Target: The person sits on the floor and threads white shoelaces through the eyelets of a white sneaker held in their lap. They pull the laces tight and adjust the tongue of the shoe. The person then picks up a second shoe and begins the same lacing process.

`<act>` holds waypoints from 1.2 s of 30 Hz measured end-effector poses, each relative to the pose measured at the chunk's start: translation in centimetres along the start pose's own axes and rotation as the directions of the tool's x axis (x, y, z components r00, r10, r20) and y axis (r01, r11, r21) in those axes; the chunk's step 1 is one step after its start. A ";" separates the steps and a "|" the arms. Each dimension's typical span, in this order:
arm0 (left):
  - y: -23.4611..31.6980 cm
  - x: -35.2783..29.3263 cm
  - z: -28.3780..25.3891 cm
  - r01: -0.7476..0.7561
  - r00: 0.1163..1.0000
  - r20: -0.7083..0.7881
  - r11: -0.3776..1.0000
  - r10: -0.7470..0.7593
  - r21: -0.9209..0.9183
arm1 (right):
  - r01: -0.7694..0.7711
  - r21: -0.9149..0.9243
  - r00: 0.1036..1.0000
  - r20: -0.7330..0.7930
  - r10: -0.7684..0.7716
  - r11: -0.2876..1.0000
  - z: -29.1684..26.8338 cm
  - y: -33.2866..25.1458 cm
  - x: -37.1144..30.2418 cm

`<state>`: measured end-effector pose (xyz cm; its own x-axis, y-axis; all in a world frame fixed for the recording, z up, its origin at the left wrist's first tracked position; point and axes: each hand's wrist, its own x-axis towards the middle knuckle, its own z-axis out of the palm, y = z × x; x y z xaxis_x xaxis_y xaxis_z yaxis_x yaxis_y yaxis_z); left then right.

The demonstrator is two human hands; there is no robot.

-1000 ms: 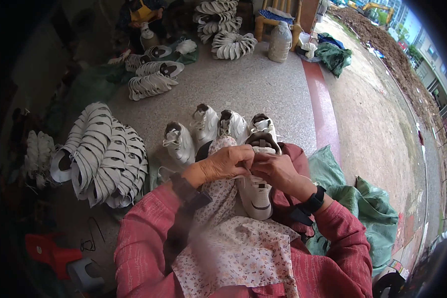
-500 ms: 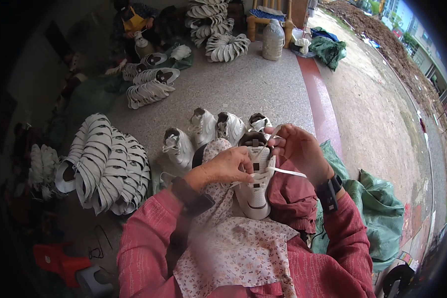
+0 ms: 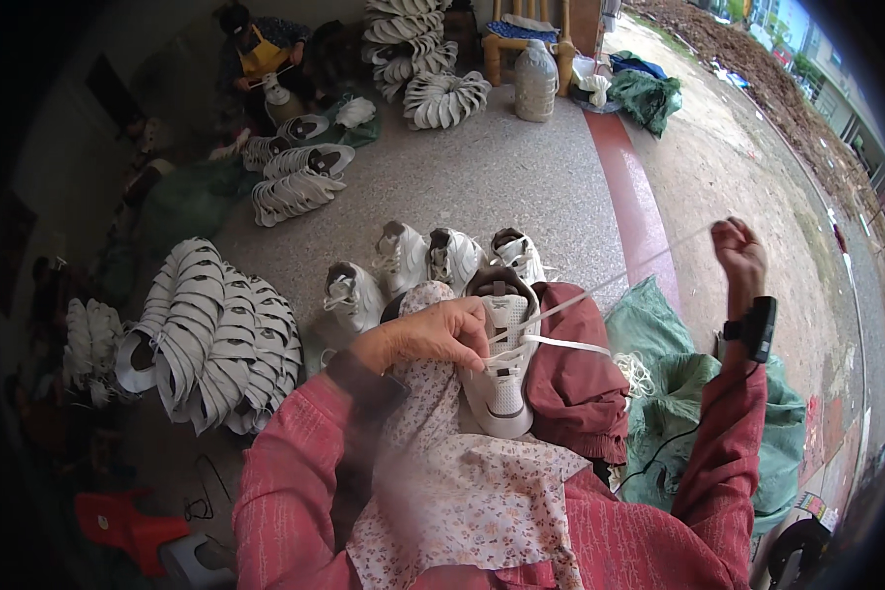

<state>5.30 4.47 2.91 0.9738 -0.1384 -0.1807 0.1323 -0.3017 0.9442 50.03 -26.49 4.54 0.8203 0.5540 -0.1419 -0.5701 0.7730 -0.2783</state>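
Note:
A white sneaker (image 3: 501, 379) rests sole-down on my lap, over a floral cloth (image 3: 462, 492). My left hand (image 3: 428, 334) presses on the sneaker's lace area and holds it steady. My right hand (image 3: 740, 251) is raised far to the right, pinching the end of a white shoelace (image 3: 610, 283) that runs taut from the sneaker's eyelets up to it. A second lace end lies across my red-clad right knee (image 3: 575, 379).
Several finished white sneakers (image 3: 433, 258) stand on the speckled floor ahead. Fanned stacks of white shoe uppers (image 3: 216, 334) lie left and farther back. A green sack (image 3: 698, 393) sits at my right. Another person (image 3: 256, 54) sits far ahead. A red stool (image 3: 128, 526) is lower left.
My right hand left the sneaker and swung out and up to the right, drawing the shoelace tight through the eyelets. My left hand stayed on the sneaker.

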 end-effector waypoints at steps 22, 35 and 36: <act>-1.9 1.3 2.0 0.117 0.869 -0.494 0.970 0.003 0.213 | 0.096 -0.274 -0.110 0.953 0.284 0.957 14.6 6.3 -26.6; -3.5 3.6 1.1 -0.071 0.893 -0.450 0.991 0.011 -0.116 | 0.702 -0.569 0.695 0.416 0.587 -0.428 2.1 24.4 -18.0; -3.5 3.7 1.1 -0.069 0.896 -0.444 0.985 -0.008 -0.156 | 0.684 -0.575 0.701 0.345 0.624 -0.449 1.9 24.9 -18.0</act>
<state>8.21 3.99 -1.36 0.9536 0.2974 -0.0471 0.0925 -0.1404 0.9858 20.99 -16.65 1.99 0.2036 0.9775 0.0546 0.8425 -0.1465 -0.5183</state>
